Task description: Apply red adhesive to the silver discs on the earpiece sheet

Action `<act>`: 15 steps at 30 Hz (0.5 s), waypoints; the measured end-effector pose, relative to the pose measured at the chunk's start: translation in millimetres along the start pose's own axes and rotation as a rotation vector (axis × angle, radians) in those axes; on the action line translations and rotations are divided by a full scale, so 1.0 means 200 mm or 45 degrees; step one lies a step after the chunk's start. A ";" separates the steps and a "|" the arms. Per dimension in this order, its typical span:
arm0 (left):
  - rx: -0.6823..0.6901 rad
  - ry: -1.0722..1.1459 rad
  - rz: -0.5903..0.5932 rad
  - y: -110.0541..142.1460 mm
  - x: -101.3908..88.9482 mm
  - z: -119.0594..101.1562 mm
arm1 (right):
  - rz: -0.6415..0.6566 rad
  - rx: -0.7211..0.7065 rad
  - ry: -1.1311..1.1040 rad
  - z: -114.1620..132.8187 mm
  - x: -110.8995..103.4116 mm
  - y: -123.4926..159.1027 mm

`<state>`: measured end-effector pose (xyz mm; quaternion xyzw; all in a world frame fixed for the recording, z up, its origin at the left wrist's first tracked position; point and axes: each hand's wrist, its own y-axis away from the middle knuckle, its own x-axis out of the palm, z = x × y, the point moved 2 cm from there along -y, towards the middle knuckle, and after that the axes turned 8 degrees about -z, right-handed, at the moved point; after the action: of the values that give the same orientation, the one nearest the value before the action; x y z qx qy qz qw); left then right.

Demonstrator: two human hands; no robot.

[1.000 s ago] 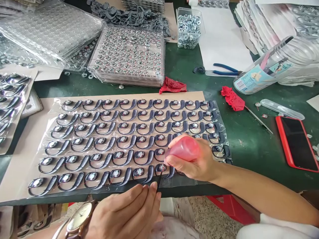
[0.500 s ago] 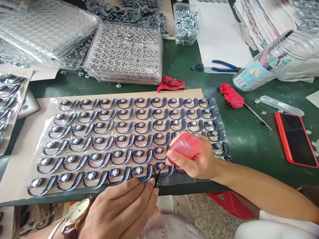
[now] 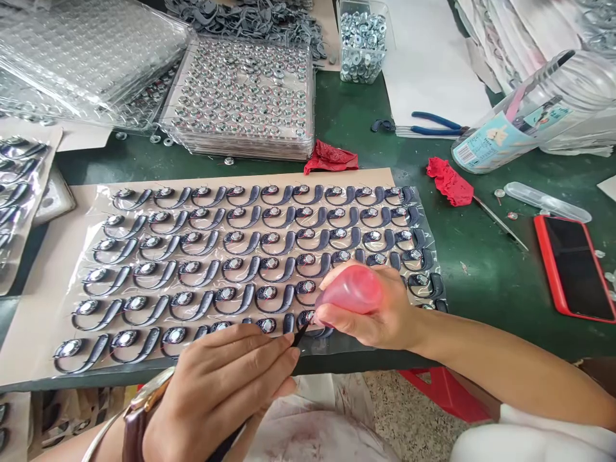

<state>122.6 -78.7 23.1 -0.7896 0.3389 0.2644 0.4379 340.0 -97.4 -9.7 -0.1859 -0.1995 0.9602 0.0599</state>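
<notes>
My left hand is closed around slim black tweezers, whose tip reaches a small round speaker in the front row. My right hand grips a pink squeeze bottle, tilted so its lower end is close to that same speaker; fingers hide the nozzle. Rows of curved dark plastic bands, each with a round speaker at one end, lie on a clear plastic sheet over brown cardboard. The left hand covers part of the front row.
Behind the rows stand a stacked tray of small speakers and a clear tub of metal washers. Rightward lie blue-handled pliers, a clear jar, a metal tool wrapped in red and a red-cased phone.
The pink bottle and right hand have shifted slightly left and tipped flatter over the front row. My left hand has moved a little left and up, with the tweezers' tip still at the speaker.
</notes>
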 end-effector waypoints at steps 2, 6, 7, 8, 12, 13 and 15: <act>-0.036 0.040 -0.038 -0.03 -0.01 0.02 | -0.005 -0.054 -0.002 0.01 0.00 0.01; -0.072 0.085 -0.086 -0.05 -0.01 0.03 | 0.078 0.096 -0.197 0.05 -0.04 -0.02; -0.066 0.081 -0.092 -0.05 -0.01 0.02 | 0.090 0.185 -0.264 0.06 -0.07 -0.03; -0.061 0.074 -0.096 -0.04 -0.01 0.02 | 0.091 0.272 -0.324 0.07 -0.09 -0.04; -0.061 0.060 -0.101 -0.04 -0.01 0.02 | 0.107 0.452 -0.453 0.06 -0.11 -0.06; -0.077 0.076 -0.106 -0.04 -0.01 0.02 | 0.122 0.464 -0.454 0.05 -0.10 -0.05; -0.128 0.122 -0.109 -0.05 -0.01 0.03 | 0.150 0.451 -0.413 0.02 -0.06 -0.03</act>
<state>127.6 -68.9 26.4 -0.8361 0.3117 0.2241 0.3918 350.2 -96.8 0.6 -0.0270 -0.0241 0.9993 0.0028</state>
